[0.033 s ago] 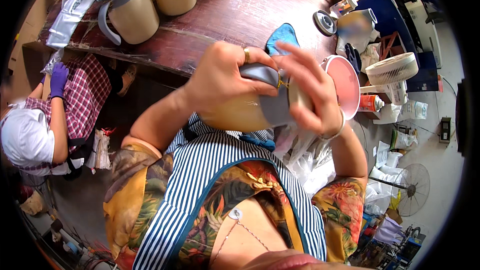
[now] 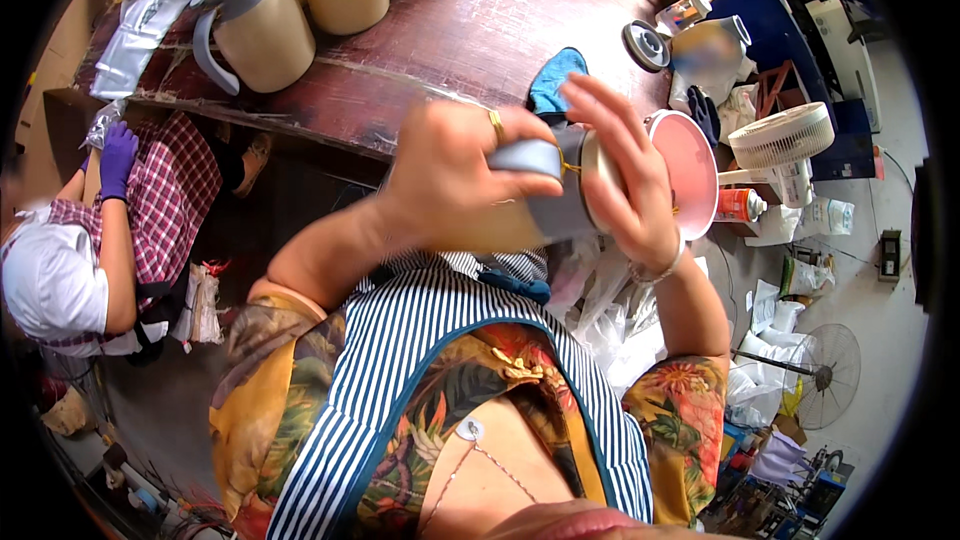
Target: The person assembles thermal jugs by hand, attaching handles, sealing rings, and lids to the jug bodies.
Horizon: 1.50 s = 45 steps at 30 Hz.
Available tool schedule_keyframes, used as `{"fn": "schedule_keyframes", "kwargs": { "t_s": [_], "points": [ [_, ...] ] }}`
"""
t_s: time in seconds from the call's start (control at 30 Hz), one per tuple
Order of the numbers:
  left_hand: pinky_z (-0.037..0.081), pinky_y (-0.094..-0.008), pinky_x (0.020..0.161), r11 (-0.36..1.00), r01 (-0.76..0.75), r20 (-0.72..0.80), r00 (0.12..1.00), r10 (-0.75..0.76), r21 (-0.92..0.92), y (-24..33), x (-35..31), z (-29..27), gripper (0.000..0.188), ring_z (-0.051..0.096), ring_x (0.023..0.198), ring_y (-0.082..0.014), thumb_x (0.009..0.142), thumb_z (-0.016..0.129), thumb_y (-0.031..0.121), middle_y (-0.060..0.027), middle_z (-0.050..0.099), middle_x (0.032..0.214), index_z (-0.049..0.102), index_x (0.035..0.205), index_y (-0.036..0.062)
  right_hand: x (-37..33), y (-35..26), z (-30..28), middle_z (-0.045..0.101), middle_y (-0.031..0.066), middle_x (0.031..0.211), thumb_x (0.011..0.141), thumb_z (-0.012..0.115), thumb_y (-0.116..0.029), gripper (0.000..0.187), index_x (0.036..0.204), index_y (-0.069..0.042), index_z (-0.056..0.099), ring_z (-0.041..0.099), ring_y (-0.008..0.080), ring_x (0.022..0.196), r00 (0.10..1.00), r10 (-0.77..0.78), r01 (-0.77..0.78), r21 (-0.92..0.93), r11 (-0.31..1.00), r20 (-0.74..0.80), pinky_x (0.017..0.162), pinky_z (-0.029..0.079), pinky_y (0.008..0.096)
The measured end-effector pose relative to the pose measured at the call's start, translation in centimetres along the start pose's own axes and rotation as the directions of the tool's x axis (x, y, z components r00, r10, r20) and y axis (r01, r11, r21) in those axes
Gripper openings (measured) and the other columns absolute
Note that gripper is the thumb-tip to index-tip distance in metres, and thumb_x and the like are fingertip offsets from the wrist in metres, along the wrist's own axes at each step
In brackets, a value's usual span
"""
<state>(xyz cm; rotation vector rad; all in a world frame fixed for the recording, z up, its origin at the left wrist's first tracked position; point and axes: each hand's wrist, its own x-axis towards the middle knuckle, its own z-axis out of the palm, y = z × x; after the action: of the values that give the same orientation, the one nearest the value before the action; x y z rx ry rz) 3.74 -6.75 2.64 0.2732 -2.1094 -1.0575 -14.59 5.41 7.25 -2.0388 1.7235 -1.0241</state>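
Observation:
A beige jug point(image 2: 490, 228) with a grey collar point(image 2: 562, 212) is held on its side above my lap, its top toward the right. My left hand point(image 2: 435, 165), blurred by motion, is wrapped round the jug's grey handle point(image 2: 527, 157). Against the beige lid point(image 2: 597, 180) lies the palm side of my right hand point(image 2: 640, 195), fingers stretched out. A small yellow tie point(image 2: 570, 168) shows where handle and collar meet. Just beyond my hands, a blue cloth point(image 2: 560, 82) rests on the table point(image 2: 480, 40).
Several similar jugs point(image 2: 262, 35) stand at the table's far left. A pink-lined tub point(image 2: 690, 170) is close by my right hand, with a white fan point(image 2: 783, 137) and a spray can point(image 2: 738, 205) past it. At left, a co-worker's purple-gloved hand point(image 2: 118, 162) is beside plastic bags point(image 2: 140, 50).
My left hand and the jug have shifted slightly to the right. The right hand's fingers have straightened and point more upward against the lid.

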Motion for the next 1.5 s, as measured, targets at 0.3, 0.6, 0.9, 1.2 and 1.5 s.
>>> {"fn": "schedule_keyframes", "kwargs": {
  "t_s": [0.3,0.6,0.9,1.2,1.5],
  "points": [
    [0.055,-0.0343,0.064,0.99,-0.015,0.146,0.989,0.036,-0.144,0.2,1.3,-3.7,0.035,0.069,0.071,-0.0295,0.07,0.083,0.033,-0.0117,0.07,0.079,0.072,0.093,0.0084,-1.1,-3.1,-2.8,0.047,0.022,0.141,0.094,0.049,-0.051,0.056,0.139,-0.019,0.052,0.044,0.048,0.13,0.904,-0.352,0.428,-0.52,0.739,0.242,0.105,0.04,0.0537],
    [0.054,-0.0357,0.058,0.868,-0.253,-0.131,0.932,0.337,0.427,-0.4,0.7,2.9,0.03,0.069,0.069,-0.0259,0.077,0.078,0.03,-0.0087,0.071,0.083,0.071,0.099,0.0112,1.3,3.3,2.6,0.048,0.0288,0.135,0.093,0.054,-0.026,0.058,0.142,0.002,0.041,0.046,0.041,0.128,0.818,0.436,-0.37,0.238,0.898,-0.375,0.108,0.035,0.0397],
    [0.055,-0.0347,0.067,0.979,-0.2,-0.055,0.978,0.199,-0.02,-2.7,2.2,-1.4,0.034,0.07,0.074,-0.0273,0.072,0.081,0.026,-0.011,0.071,0.085,0.071,0.1,0.0097,2.4,-0.6,-0.3,0.056,0.0148,0.129,0.076,0.069,-0.022,0.046,0.12,-0.011,0.062,0.057,0.0332,0.109,0.866,-0.476,0.499,-0.311,0.808,0.154,0.09,0.045,0.047],
    [0.054,-0.0321,0.079,0.981,0.156,-0.729,0.684,-0.019,0.12,-9.8,-1.6,-4.5,0.03,0.065,0.085,-0.0144,0.082,0.078,0.008,-0.0056,0.07,0.095,0.068,0.109,0.0018,9.9,4.2,5.0,0.042,0.015,0.145,0.07,0.08,-0.04,0.089,0.145,-0.013,0.041,0.042,0.0356,0.131,0.976,-0.218,0.214,-0.327,0.921,0.022,0.105,0.037,0.0489],
    [0.037,-0.0497,0.102,0.312,0.66,-0.725,0.565,0.395,0.684,-18.2,-0.5,-16.3,0.058,0.049,0.12,-0.0399,0.091,0.068,0.031,-0.0244,0.051,0.13,0.046,0.135,-0.0007,9.6,21.2,4.5,0.051,0.0163,0.135,0.084,0.072,-0.036,0.055,0.13,-0.01,0.056,0.054,0.0393,0.117,0.904,0.332,-0.168,-0.493,0.854,0.267,0.098,0.047,0.0444]
  ]
}}
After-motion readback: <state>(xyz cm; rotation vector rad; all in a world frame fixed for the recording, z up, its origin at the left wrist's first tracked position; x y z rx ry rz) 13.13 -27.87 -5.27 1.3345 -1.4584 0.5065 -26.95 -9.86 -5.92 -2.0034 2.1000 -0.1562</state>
